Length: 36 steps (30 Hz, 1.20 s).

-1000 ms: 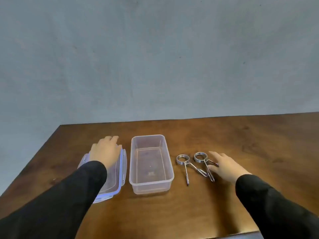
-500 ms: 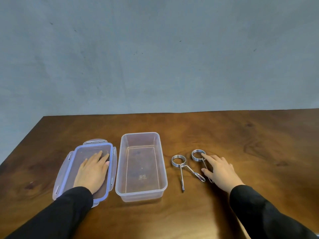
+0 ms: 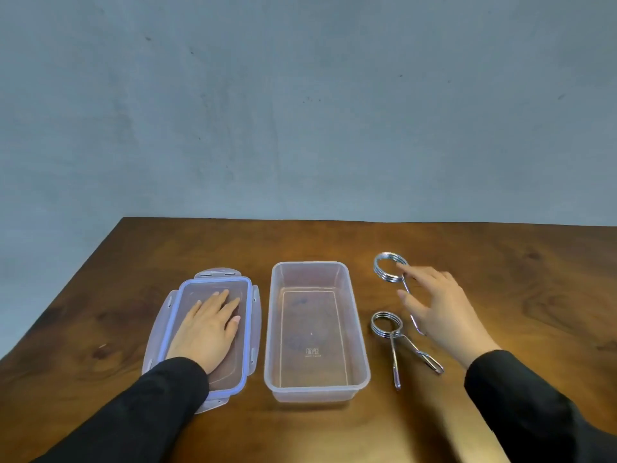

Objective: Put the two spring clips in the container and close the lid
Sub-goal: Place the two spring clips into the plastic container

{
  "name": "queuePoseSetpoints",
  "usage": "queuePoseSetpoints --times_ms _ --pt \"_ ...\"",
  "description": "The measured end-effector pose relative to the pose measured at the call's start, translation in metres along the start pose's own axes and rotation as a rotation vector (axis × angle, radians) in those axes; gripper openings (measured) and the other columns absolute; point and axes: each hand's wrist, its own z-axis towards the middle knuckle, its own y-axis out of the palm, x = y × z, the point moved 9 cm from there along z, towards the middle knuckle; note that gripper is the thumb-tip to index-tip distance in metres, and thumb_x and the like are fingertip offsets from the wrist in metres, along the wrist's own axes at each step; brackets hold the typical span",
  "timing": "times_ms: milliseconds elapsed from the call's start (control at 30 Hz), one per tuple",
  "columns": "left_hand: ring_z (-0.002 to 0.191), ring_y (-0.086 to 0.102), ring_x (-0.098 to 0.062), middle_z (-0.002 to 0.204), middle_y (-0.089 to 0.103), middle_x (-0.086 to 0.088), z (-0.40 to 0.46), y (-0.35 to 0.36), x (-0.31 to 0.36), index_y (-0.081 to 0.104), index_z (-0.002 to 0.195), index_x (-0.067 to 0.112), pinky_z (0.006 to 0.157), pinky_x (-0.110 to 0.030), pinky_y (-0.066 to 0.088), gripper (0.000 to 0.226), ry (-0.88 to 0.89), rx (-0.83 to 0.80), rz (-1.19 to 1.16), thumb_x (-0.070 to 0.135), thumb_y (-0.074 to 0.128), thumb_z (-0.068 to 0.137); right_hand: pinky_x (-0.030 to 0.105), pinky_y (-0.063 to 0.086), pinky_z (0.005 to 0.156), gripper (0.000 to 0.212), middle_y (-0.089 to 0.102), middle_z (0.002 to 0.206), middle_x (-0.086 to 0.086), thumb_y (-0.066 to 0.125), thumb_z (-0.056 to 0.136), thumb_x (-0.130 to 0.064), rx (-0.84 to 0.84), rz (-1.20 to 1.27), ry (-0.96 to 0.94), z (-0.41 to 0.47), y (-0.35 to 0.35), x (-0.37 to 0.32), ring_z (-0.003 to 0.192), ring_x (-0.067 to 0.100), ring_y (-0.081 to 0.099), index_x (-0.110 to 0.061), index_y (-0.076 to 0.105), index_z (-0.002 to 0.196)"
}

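An empty clear plastic container (image 3: 359,372) stands open in the middle of the wooden table. Its clear lid (image 3: 253,315) with a blue seal lies flat to the left, and my left hand (image 3: 208,329) rests palm down on it, fingers spread. Two metal spring clips lie to the right. My right hand (image 3: 440,312) holds the far spring clip (image 3: 389,267), lifted off the table with its coil pointing away; the handles run under my fingers. The near spring clip (image 3: 387,325) lies on the table beside my right wrist.
The wooden table (image 3: 517,279) ends at a far edge against a grey wall and at a slanting left edge beyond the lid.
My right hand has closed on the far spring clip and raised it away from the other clip. My left hand has stayed flat on the lid. The view has tilted down.
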Motion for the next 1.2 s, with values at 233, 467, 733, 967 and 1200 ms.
queuePoseSetpoints --times_ms 233,467,733,967,1200 --pt "0.152 0.019 -0.014 0.166 0.024 0.007 -0.002 -0.003 0.000 0.030 0.155 0.032 0.126 -0.039 0.010 0.050 0.031 0.017 -0.053 0.043 0.027 0.105 0.049 0.045 0.094 0.038 0.064 0.129 -0.009 0.058 0.095 -0.038 -0.149 -0.093 -0.123 0.013 0.057 -0.138 0.113 0.022 0.053 -0.039 0.056 0.134" --pt "0.152 0.020 -0.013 0.165 0.025 0.007 -0.003 -0.004 -0.001 0.031 0.154 0.032 0.126 -0.037 0.008 0.050 0.038 0.033 -0.065 0.044 0.026 0.105 0.046 0.041 0.103 0.038 0.065 0.130 -0.004 0.053 0.098 -0.044 -0.228 -0.250 0.009 0.015 0.126 -0.125 0.122 0.025 0.053 -0.035 0.055 0.134" --pt "0.151 0.022 -0.014 0.165 0.027 0.007 -0.001 -0.004 -0.001 0.032 0.154 0.032 0.124 -0.035 0.007 0.051 0.038 0.046 -0.063 0.045 0.027 0.105 0.048 0.038 0.110 0.041 0.059 0.141 -0.006 0.061 0.096 -0.040 -0.292 -0.206 0.091 0.009 0.158 -0.109 0.132 0.024 0.047 -0.036 0.054 0.135" --pt "0.151 0.025 -0.014 0.164 0.029 0.007 -0.001 -0.005 0.000 0.033 0.154 0.033 0.122 -0.034 0.008 0.051 0.030 0.050 -0.057 0.046 0.030 0.104 0.042 0.043 0.108 0.053 0.058 0.140 -0.001 0.065 0.093 -0.041 -0.352 -0.225 0.078 0.006 0.169 -0.106 0.128 0.026 0.051 -0.034 0.048 0.142" --pt "0.150 0.026 -0.014 0.163 0.030 0.006 -0.001 -0.005 0.001 0.033 0.154 0.031 0.125 -0.036 0.011 0.051 0.024 0.045 -0.046 0.045 0.032 0.104 0.033 0.050 0.085 0.038 0.066 0.116 -0.001 0.059 0.097 -0.037 0.091 0.012 -0.009 0.001 0.041 -0.089 0.106 0.020 0.062 -0.022 0.061 0.132"
